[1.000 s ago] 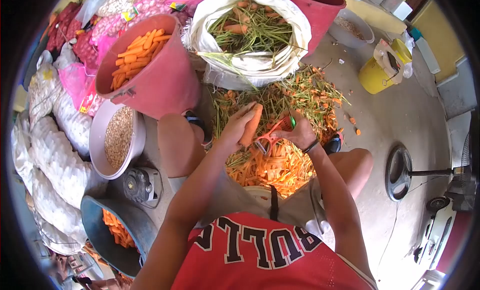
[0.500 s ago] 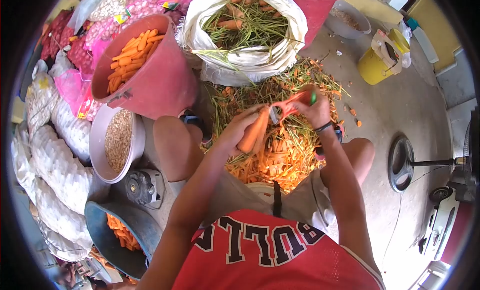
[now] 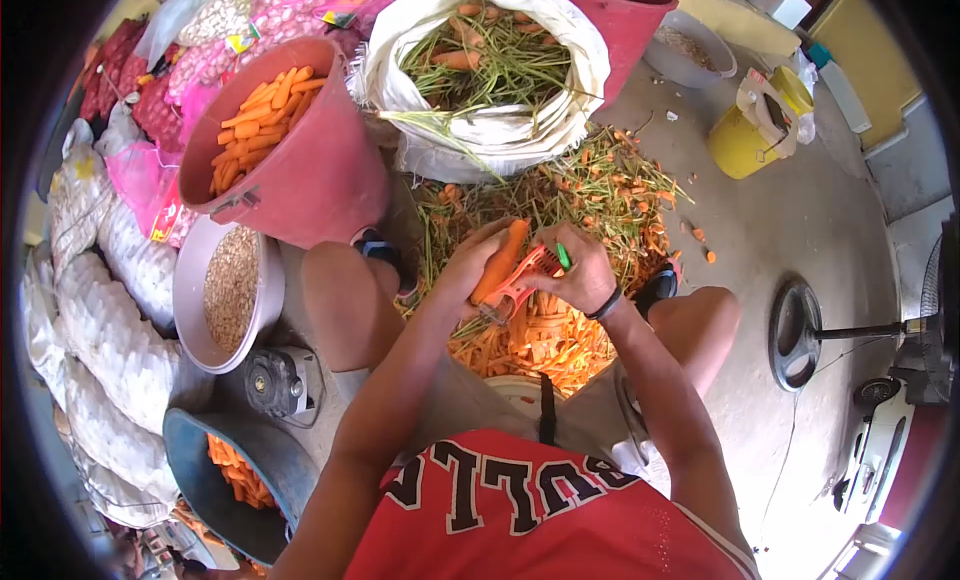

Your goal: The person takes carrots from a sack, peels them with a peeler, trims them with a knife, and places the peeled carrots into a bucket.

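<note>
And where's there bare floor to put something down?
The widest bare floor lies between the peelings heap, the yellow bucket and the round black base, with orange bits near the heap. More lies between that base and the right arm. Crowded: the left side, with white sacks, pale basin and blue tub, and beneath the left hand and right hand.

Arms (image 3: 395, 390) extend forward, left hand (image 3: 474, 262) and right hand (image 3: 587, 272) close together, fingers (image 3: 487, 236) curled.

left: white sacks (image 3: 125, 330); pale basin (image 3: 270, 290) beside them; right: yellow bucket (image 3: 736, 145); black fan base (image 3: 808, 333)
</note>
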Tool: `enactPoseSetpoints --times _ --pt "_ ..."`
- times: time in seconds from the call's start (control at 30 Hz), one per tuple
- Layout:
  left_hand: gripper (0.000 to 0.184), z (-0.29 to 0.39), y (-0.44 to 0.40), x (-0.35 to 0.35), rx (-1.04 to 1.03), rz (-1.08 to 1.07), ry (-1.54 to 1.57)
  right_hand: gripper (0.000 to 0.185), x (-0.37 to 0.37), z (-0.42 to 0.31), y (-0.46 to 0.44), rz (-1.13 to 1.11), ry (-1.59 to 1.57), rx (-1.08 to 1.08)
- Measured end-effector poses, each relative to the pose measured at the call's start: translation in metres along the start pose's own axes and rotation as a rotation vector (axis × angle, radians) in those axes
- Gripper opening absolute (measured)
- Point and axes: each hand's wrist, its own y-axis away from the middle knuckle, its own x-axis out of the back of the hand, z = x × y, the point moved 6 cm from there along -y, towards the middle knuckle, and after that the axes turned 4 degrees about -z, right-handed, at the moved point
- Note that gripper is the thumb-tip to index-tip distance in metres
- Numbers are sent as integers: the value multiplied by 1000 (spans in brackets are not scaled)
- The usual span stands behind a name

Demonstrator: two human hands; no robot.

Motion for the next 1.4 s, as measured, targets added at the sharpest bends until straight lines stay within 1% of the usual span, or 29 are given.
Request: enactPoseSetpoints --times 0.03,0.1,0.13,0.17,0.23,0.27,0.3,0.33,0.37,0.4,0.43,0.47,0.57,0.6,0.7,0.8,0.83,0.9,0.97,1.0,1.03,1.1,1.13,1.17,1.2,1.23,1.3,1.37,1.4 --pt "42 0 4 -2 5 10 -12 48 -2 -1 1 -7 21 40" --pt "42 -4 13 -3 81 -57 -79 48 23 37 -1 68 25 -292" --pt "42 -5 13 -3 81 -92 -114 52 31 75 2 110 -11 -358" --pt "42 -5 12 -5 78 -130 -148 55 46 77 -1 165 11 -491" --pt "41 -4 8 -4 69 -58 -68 57 38 78 -3 200 -104 -384" --pt "41 -5 6 4 82 -55 -2 57 29 57 3 128 20 -311" --pt "41 -7 3 10 93 -48 68 55 7 44 7 6 -97 -311" --pt "41 -7 -3 8 -30 29 109 54 -4 15 5 -19 -67 -162" --pt "41 -6 -5 7 -50 13 65 53 -10 -9 3 -40 -44 -18" --pt "42 -6 -5 7 -60 1 18 52 -6 0 5 -56 -34 -96" --pt "42 -10 -1 9 -59 -13 -31 53 3 20 4 21 20 -103" --pt "40 -8 12 0 46 -95 -41 51 17 43 1 75 23 -202" --pt "39 -8 10 -2 30 -12 -3 50 46 92 6 229 58 -513" --pt "37 -10 7 5 63 -104 12 50 40 81 6 201 5 -419" --pt "39 -9 1 9 -2 78 114 49 1 6 4 -8 -29 -69" --pt "40 -14 2 9 -19 -31 -8 50 5 12 4 56 47 4" --pt "40 -16 4 9 -12 -73 -43 52 16 37 3 45 -41 -276" --pt "39 -10 14 -1 76 -65 -58 52 38 78 1 201 -130 -529" --pt "39 -11 10 4 83 -104 38 51 34 69 5 174 -61 -400" --pt "39 -9 3 7 47 -49 53 51 29 55 4 154 -23 -329" --pt "38 -9 -2 9 15 12 75 52 11 35 7 70 -118 -261" --pt "38 -9 -3 7 -31 58 84 51 -8 -10 7 -51 -19 -4" --pt "38 -8 0 3 -41 42 67 50 -5 -2 8 -92 -42 -122" --pt "38 -10 4 2 -44 25 48 53 3 18 8 31 1 -83" --pt "39 -18 4 8 7 -67 -87 55 16 46 6 75 -1 -227" --pt "39 -17 7 6 19 -64 -82 57 28 69 7 120 2 -368" --pt "39 -8 11 -7 27 -68 -72 58 45 86 9 225 -68 -465" --pt "37 -4 10 -5 55 -3 22 57 27 62 9 138 -58 -304" --pt "37 -5 7 -5 51 32 80 57 12 27 8 64 -40 -168"
